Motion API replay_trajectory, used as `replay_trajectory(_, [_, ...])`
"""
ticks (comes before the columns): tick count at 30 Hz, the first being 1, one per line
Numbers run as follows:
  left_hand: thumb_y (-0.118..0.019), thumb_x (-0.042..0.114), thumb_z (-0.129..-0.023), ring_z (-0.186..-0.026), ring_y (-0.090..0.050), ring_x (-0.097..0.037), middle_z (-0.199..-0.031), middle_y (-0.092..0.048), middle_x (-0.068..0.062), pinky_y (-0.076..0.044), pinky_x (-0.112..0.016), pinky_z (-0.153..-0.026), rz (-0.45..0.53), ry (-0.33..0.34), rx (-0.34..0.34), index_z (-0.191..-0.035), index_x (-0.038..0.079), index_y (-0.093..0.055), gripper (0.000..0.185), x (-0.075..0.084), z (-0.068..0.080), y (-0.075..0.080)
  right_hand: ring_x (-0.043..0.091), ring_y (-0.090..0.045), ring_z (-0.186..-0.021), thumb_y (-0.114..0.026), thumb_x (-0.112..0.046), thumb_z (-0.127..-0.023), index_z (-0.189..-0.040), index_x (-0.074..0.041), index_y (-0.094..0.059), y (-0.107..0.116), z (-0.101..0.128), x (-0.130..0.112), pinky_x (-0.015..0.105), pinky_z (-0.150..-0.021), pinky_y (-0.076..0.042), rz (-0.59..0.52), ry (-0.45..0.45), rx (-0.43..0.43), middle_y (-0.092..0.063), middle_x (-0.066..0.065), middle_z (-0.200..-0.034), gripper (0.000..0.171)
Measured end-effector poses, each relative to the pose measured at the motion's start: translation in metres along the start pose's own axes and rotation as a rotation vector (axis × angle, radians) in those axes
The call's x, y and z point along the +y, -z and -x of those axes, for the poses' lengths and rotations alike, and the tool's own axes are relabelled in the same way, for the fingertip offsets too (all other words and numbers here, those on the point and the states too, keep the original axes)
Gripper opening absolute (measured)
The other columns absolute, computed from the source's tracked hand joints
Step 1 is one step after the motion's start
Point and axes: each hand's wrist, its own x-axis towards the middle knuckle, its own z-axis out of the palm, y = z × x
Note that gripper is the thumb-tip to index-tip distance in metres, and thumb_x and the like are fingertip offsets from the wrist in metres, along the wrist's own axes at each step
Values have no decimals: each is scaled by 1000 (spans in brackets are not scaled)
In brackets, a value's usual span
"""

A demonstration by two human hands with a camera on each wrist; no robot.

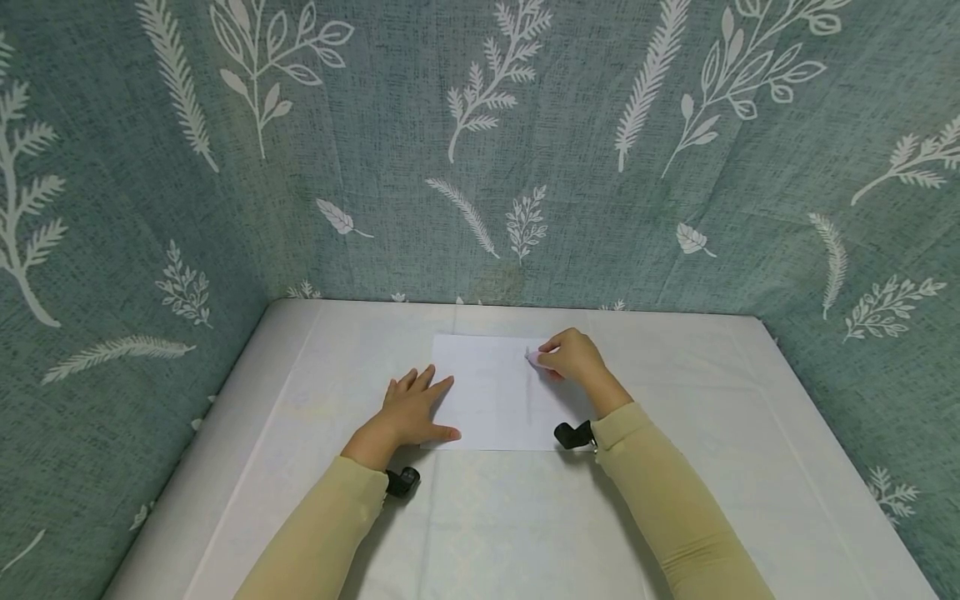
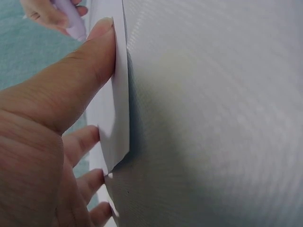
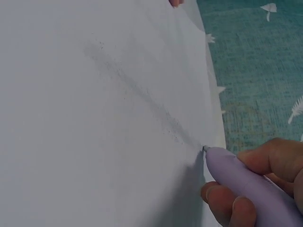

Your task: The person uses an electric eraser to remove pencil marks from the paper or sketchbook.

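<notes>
Sheet of paper (image 1: 491,392): white, flat, rectangular, lying mid-table toward the far side, with a faint grey smudged line down its right part. Pen (image 3: 246,187): smooth lilac barrel, tip touching the paper near its far right corner. Right hand (image 1: 573,354) pinches the pen, fingers curled round it. Left hand (image 1: 412,408) lies flat on the paper's left edge, fingers straight and spread. Table (image 1: 712,400): white, matte. Backdrop (image 1: 375,150): teal woven cloth, white leaf print.
</notes>
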Motion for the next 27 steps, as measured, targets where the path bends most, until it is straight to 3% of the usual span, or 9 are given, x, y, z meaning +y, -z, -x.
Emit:
replay_trajectory(10, [-80, 56, -78, -151, -8, -45, -166, -15, -18, -4, -65, -118, 2, -3, -8, -157, 18, -36, 98, 1, 0, 0, 19, -67, -57, -71, -22, -91, -114, -5, -76, 0, -4, 4, 39, -80, -51, 27, -8, 44, -71, 7, -62, 29])
replay_trajectory(20, [-79, 56, -79, -151, -8, -45, -166, -15, -18, -4, -65, -118, 3, -4, -3, -157, 19, -36, 97, 0, 0, -1, 16, -65, -55, -74, -25, -90, -113, -5, -76, -1, -3, 1, 34, -72, -49, 18, -3, 6, -71, 6, -62, 30])
replay_trajectory(27, [-79, 56, -79, -151, -7, -45, -166, -15, -18, -3, -65, -118, 11, -8, -6, -157, 19, -35, 97, -1, 0, 0, 18, -68, -57, -72, -22, -91, -114, -5, -76, 0, -4, 2, 34, -73, -50, 23, -14, 47, -71, 7, -63, 29])
